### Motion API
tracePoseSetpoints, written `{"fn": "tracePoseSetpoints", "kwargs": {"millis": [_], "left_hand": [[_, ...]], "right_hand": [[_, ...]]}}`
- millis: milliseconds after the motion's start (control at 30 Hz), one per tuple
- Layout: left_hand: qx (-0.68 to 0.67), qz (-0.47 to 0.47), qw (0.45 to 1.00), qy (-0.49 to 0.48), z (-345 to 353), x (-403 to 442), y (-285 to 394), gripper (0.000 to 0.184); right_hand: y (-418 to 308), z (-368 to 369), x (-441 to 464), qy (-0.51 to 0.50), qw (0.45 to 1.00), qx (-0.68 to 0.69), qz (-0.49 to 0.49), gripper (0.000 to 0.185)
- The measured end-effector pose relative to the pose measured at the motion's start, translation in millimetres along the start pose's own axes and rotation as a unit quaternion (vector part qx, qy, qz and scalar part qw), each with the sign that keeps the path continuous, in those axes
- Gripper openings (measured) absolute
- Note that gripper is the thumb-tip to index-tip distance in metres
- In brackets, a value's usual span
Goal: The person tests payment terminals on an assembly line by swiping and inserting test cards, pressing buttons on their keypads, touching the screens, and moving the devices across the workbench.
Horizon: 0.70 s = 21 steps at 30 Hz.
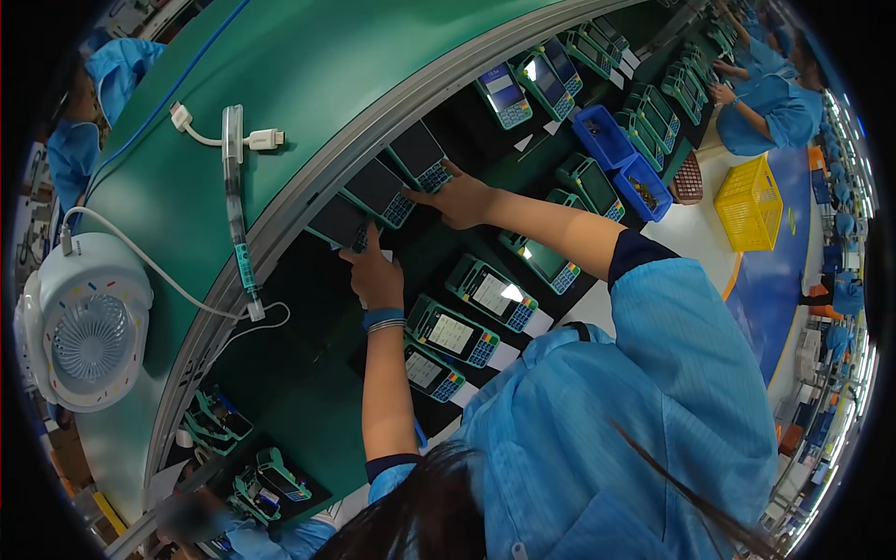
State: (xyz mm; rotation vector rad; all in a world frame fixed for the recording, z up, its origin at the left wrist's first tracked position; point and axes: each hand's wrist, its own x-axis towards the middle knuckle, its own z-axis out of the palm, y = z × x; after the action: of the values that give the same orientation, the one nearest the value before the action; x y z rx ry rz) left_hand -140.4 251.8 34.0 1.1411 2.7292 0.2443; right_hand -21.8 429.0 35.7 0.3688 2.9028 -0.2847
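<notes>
Three payment terminals are lying side by side by the metal rail, their screens dark and showing no readable writing: a middle terminal (373, 185), a left terminal (334, 220) and a right terminal (416, 147). The right grip (459, 197) is spreading thumb and forefinger apart with nothing held between them, the fingertips meeting the keypads of the middle and right terminals. The left grip (377, 277) is resting at the left terminal's keypad, forefinger extended; whether its curled fingers are holding anything, I cannot tell. Nearer the body, a lit terminal (448, 333) is displaying lines too small to read, as are its neighbours along the counter (289, 345). Beyond the rail, a clear tube (232, 154) is carrying a teal label (245, 265), its print illegible, and a white fan (91, 327) is standing nearby.
</notes>
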Motion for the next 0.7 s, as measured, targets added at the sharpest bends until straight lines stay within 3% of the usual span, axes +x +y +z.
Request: {"fn": "tracePoseSetpoints", "kwargs": {"millis": [133,267,433,700], "left_hand": [[0.002,-0.007,1.000,-0.009,-3.2,0.7,2.1,0.077],[-0.001,-0.008,1.000,-0.012,-1.3,1.2,1.3,0.076],[0.022,-0.011,1.000,0.003,6.2,1.5,2.6,0.080],[0.042,-0.027,0.999,0.014,12.4,1.6,7.7,0.079]], "right_hand": [[-5.0,-16.2,-2.0,-0.065,0.997,0.026,0.017,0.085],[-3.5,-12.1,-2.4,-0.015,1.000,0.000,0.001,0.085],[-5.4,-23.8,-4.0,-0.064,0.998,0.014,-0.001,0.081],[0.3,-9.1,-1.6,-0.020,0.999,0.021,-0.018,0.078]]}}
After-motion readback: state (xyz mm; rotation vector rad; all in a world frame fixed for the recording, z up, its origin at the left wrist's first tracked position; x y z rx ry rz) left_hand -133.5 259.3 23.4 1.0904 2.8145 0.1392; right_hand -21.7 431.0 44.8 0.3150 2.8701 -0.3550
